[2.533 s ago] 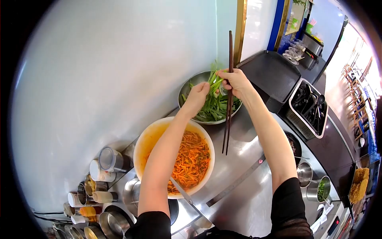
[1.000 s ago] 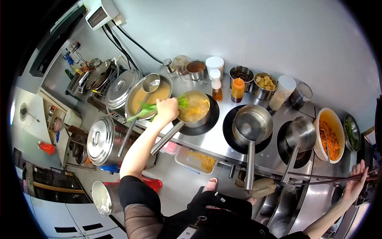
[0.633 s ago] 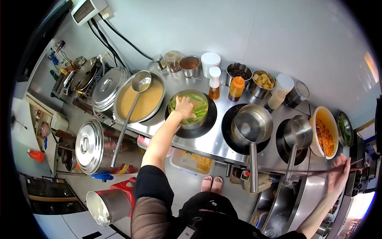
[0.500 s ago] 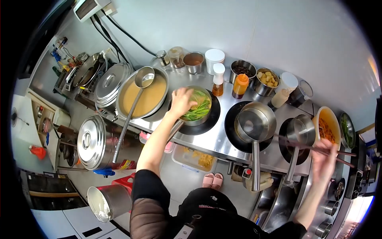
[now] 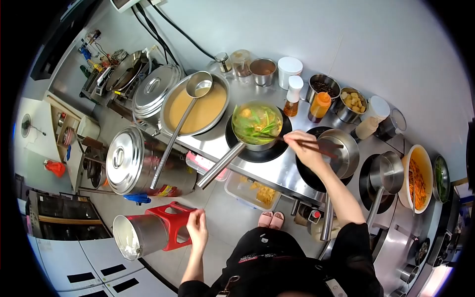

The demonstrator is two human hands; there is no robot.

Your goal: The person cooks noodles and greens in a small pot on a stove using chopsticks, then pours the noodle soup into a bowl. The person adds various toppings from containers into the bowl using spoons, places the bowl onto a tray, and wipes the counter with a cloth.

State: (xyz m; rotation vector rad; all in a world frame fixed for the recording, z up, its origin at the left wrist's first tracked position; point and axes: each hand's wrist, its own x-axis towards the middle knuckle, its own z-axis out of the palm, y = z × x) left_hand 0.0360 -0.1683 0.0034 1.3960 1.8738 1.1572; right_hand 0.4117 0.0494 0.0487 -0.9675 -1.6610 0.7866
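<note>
The person's right arm rose from the lower right, forearm slanting up and to the left, so that the right hand [image 5: 303, 148] hung palm down just right of centre. Its fingers pinched two dark chopsticks [image 5: 324, 144], whose far ends reached into a long-handled pot [image 5: 257, 147] at the upper middle of the frame, among green leaves [image 5: 252, 126] in liquid. The left arm was bent, forearm upright from the bottom edge; the left hand [image 5: 197, 228] stood at lower left of centre, loosely curled. Whether its fingertips met could not be told. Beside it in the frame was one red stool [image 5: 173, 225], with one metal bucket [image 5: 151, 232] to the stool's left. On the steel surface [image 5: 286, 171], two more long-handled pots stood right of the first: a nearer one [image 5: 350, 161], partly behind the right forearm, and a farther one [image 5: 387, 173]. Left of the greens sat one wide pan [image 5: 226, 99] of tan liquid, with one ladle [image 5: 173, 138] resting across it. Behind the pots stood two bottles, one white-capped [image 5: 293, 96] and one orange [image 5: 319, 106]. At far right were one white basin [image 5: 405, 185] of orange shreds and one metal bowl [image 5: 448, 178] of leaves.
</note>
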